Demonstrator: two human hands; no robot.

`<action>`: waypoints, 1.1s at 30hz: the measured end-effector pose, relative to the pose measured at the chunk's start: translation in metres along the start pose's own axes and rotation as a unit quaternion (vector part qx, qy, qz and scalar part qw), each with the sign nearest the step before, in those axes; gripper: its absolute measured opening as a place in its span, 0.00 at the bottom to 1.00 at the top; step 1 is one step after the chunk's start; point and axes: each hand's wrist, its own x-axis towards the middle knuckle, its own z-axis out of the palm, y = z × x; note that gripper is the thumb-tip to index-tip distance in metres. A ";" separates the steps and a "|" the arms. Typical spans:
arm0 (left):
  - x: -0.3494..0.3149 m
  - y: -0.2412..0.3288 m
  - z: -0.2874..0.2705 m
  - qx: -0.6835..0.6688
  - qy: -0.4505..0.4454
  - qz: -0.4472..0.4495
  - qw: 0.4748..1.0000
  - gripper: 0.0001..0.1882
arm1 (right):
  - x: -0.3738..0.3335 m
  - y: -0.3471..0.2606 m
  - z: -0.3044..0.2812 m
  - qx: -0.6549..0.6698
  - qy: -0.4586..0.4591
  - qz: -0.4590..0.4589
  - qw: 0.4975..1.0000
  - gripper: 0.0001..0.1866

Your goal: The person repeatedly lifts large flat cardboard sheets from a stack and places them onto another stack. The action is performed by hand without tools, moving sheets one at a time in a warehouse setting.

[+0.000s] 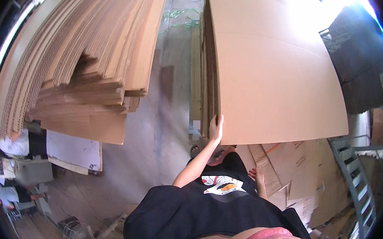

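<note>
1. The left hand (216,127) is raised in front of the body, its fingers wrapped over the near left corner of a large cardboard sheet (276,76), so this grip is clenched on the sheet's edge
2. That sheet lies on top of a stack of cardboard sheets (205,75), whose layered edges show just to the left of the hand
3. The right hand (258,176) hangs lower, beside the black shirt, near the flattened cartons (296,163) under the sheet's near edge; its fingers look loosely spread, but whether the grip touches anything cannot be told
4. A second, taller pile of cardboard (88,62) stands to the left, well apart from the stack, with bare concrete floor (159,130) between them
5. Other people (12,143) are at the far left edge, beside a white board (74,150)
</note>
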 end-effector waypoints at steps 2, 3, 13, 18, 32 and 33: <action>-0.010 0.021 -0.003 -0.007 -0.006 -0.012 1.000 0.48 | -0.006 -0.023 -0.004 0.024 0.028 -0.016 0.999 0.36; -0.015 0.024 -0.002 -0.013 -0.010 -0.022 1.000 0.49 | -0.006 -0.031 -0.011 0.058 0.025 -0.036 0.997 0.37; -0.013 0.022 -0.002 -0.027 0.013 -0.002 1.000 0.50 | -0.006 -0.184 0.014 0.319 -0.138 -0.126 0.929 0.43; -0.017 0.024 -0.006 -0.011 0.004 -0.007 1.000 0.51 | 0.017 -0.182 0.032 0.157 0.078 -0.090 0.980 0.36; -0.011 0.005 -0.003 -0.032 -0.025 -0.005 0.999 0.49 | -0.002 -0.176 0.057 0.306 -0.017 -0.101 0.946 0.27; -0.009 0.003 -0.004 -0.040 -0.034 0.003 0.999 0.49 | 0.005 -0.168 0.059 0.294 -0.022 -0.111 0.949 0.27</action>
